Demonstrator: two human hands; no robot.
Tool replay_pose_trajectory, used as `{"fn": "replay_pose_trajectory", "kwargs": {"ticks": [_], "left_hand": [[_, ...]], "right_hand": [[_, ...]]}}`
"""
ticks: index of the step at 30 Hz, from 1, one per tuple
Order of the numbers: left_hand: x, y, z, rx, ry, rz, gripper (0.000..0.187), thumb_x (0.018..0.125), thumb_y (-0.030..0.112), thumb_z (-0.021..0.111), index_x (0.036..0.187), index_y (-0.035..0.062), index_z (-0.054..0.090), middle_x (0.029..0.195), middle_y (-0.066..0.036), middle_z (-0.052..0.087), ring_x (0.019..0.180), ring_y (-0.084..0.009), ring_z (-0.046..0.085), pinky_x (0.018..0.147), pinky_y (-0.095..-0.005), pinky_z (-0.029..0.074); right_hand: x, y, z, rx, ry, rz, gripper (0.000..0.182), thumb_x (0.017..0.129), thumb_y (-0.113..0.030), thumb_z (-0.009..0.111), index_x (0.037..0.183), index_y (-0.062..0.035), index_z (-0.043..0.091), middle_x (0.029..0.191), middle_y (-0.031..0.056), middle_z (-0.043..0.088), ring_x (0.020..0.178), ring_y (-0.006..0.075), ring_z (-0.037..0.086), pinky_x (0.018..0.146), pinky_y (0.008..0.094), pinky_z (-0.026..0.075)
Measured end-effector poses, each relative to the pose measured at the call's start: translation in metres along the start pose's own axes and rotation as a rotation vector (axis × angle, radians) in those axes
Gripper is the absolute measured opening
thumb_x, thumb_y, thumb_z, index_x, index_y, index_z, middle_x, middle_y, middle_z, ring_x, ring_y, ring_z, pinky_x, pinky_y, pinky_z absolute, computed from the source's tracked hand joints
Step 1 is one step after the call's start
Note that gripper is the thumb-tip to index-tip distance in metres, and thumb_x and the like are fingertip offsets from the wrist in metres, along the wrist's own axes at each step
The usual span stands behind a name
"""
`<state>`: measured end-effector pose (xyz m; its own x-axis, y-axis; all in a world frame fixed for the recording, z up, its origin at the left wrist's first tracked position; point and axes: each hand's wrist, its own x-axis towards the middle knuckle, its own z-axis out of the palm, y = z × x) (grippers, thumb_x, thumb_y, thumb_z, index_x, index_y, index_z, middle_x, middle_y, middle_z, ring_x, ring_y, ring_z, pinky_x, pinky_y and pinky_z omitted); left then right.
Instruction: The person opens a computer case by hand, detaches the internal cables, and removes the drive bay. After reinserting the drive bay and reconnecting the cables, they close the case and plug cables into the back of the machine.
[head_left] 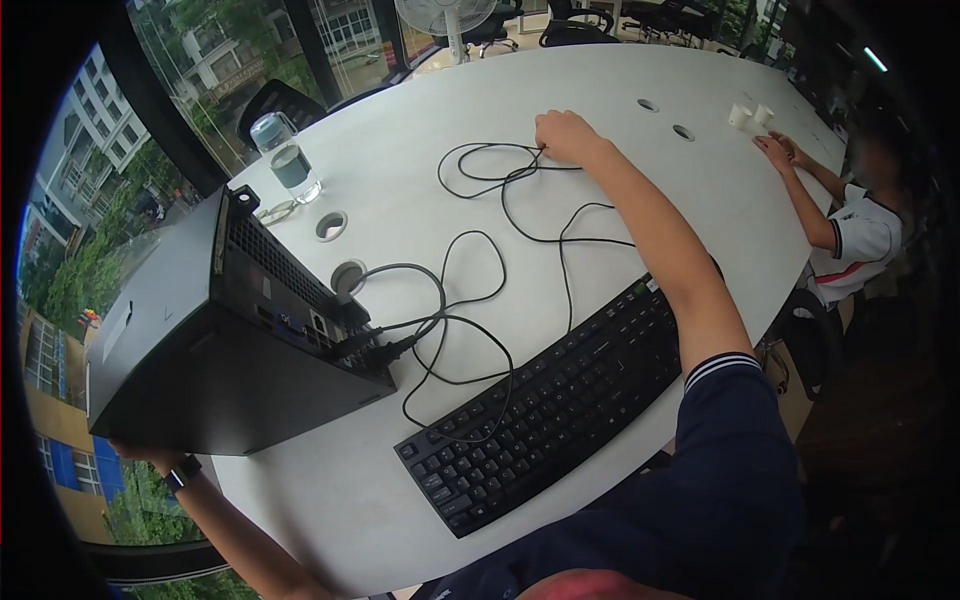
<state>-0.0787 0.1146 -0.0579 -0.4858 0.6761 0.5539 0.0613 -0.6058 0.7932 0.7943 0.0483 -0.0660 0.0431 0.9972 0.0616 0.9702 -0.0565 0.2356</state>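
My right hand is closed at the far side of the table, at the end of a looped thin black cable; its fingertips are partly hidden. My left hand is at the lower edge of a black computer tower, mostly hidden behind it. The tower stands on the left part of the table, with cables plugged into its rear side. A black keyboard lies at an angle near the front edge, with a cable loop over its left part.
On the white table stand a clear water bottle at the back left and white cups at the far right. Round cable holes are in the tabletop. Another person sits at the right with both hands on the table.
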Motion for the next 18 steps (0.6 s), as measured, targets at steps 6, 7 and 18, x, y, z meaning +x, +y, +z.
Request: {"fn": "replay_pose_trajectory", "kwargs": {"ticks": [6, 7, 18], "left_hand": [[-0.024, 0.032, 0.032, -0.257, 0.023, -0.207, 0.096, 0.09, 0.076, 0.039, 0.145, -0.001, 0.051, 0.147, -0.022, 0.053, 0.135, -0.0402, 0.052, 0.113, -0.0567, 0.045], [-0.021, 0.029, 0.027, -0.29, 0.009, -0.223, 0.096, 0.089, 0.076, 0.04, 0.145, -0.001, 0.051, 0.147, -0.022, 0.053, 0.134, -0.0401, 0.053, 0.112, -0.0565, 0.046], [-0.002, -0.003, -0.005, 0.009, -0.173, 0.0, 0.079, 0.1, 0.06, 0.031, 0.139, -0.0047, 0.055, 0.14, -0.022, 0.059, 0.126, -0.0365, 0.06, 0.107, -0.0542, 0.052]], "right_hand": [[-0.006, 0.008, -0.039, -0.051, 0.588, -0.234, 0.009, 0.09, -0.009, 0.062, 0.085, -0.0067, 0.069, 0.078, 0.0092, 0.066, 0.077, 0.0302, 0.069, 0.071, 0.0419, 0.057], [-0.007, 0.006, -0.059, -0.08, 0.616, -0.253, 0.011, 0.091, -0.008, 0.06, 0.083, -0.006, 0.068, 0.076, 0.01, 0.066, 0.074, 0.0305, 0.068, 0.069, 0.0411, 0.057], [0.02, 0.002, -0.013, 0.096, 0.297, -0.059, 0.026, 0.096, -0.026, 0.062, 0.114, -0.0113, 0.073, 0.102, 0.0099, 0.073, 0.105, 0.0324, 0.069, 0.091, 0.0458, 0.055]]}}
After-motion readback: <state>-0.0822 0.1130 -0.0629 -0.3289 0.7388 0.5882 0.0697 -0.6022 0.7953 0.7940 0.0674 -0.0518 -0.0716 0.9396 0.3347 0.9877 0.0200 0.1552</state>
